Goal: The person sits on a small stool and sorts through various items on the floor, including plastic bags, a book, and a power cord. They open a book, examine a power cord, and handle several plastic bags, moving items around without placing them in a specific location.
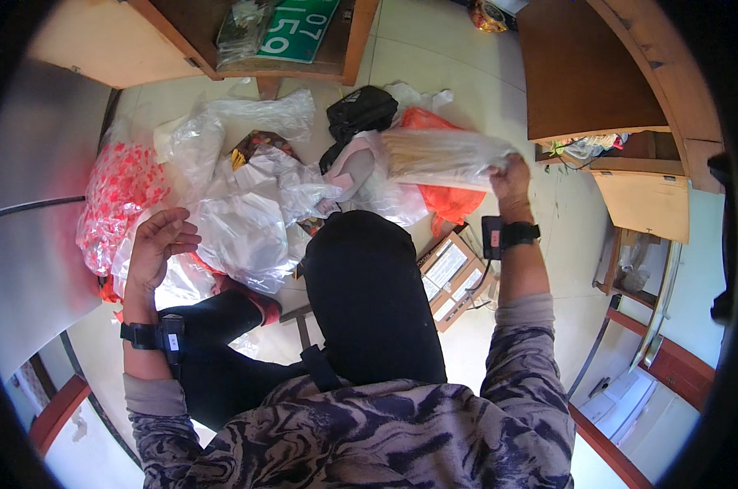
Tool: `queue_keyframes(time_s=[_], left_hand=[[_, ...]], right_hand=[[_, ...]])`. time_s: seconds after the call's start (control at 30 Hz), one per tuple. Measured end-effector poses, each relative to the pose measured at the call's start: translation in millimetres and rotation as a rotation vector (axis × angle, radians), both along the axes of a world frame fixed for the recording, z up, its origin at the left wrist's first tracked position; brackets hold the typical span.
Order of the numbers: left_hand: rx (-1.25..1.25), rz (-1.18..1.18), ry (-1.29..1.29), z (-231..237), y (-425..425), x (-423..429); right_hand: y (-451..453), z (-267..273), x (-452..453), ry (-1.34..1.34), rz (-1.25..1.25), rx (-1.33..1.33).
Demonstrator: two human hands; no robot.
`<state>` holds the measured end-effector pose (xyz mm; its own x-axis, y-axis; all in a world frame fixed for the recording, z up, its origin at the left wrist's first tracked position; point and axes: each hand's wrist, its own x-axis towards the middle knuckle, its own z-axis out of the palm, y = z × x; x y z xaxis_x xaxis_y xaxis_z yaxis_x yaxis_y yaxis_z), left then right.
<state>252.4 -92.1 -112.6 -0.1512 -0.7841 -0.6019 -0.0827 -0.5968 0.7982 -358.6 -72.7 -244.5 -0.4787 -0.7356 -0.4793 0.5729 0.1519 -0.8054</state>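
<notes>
My right hand (pixel 511 183) grips the right end of a clear plastic bag (pixel 442 156) of long, thin, pale yellowish sticks, blurred along its length. The bag lies level above a red plastic bag (pixel 451 205). My left hand (pixel 164 241) is raised at the left with its fingers loosely curled and nothing in them. Near it are crumpled clear plastic bags (pixel 240 226) and a clear bag with red spots (pixel 124 189). Between my hands, a pink and grey item (pixel 354 168) lies beside a black bag (pixel 363 110).
An open wooden cabinet (pixel 240 70) holding a green number plate (pixel 298 30) stands ahead. A brown cardboard box (pixel 457 281) with cords lies right of my knee. More wooden cabinets (pixel 595 79) stand at the right; a grey metallic panel (pixel 39 220) rises at the left.
</notes>
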Motion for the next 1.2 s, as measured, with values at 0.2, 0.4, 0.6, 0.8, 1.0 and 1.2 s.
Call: queue_keyframes(time_s=[0.2, 0.4, 0.6, 0.8, 1.0, 1.2], left_hand=[[0.003, -0.008, -0.032, -1, -2, 0], [0.037, 0.003, -0.052, -1, -7, -4], [0.083, 0.003, -0.080, -9, -12, -7], [0.110, 0.008, -0.061, -17, -17, -11], [0.141, 0.001, -0.067, -19, -21, -18], [0.124, -0.035, -0.071, -18, -22, -22]], right_hand=[[-72, 63, -34, -0.005, -0.080, -0.196], [-127, 31, -57, -0.065, -0.063, -0.226], [-168, -13, -66, -0.074, -0.256, -0.168], [-176, -103, -103, -0.062, -0.048, -0.155], [-136, -139, -117, 0.420, 0.084, -0.074], [-120, -111, -48, 1.477, 0.198, 0.144]])
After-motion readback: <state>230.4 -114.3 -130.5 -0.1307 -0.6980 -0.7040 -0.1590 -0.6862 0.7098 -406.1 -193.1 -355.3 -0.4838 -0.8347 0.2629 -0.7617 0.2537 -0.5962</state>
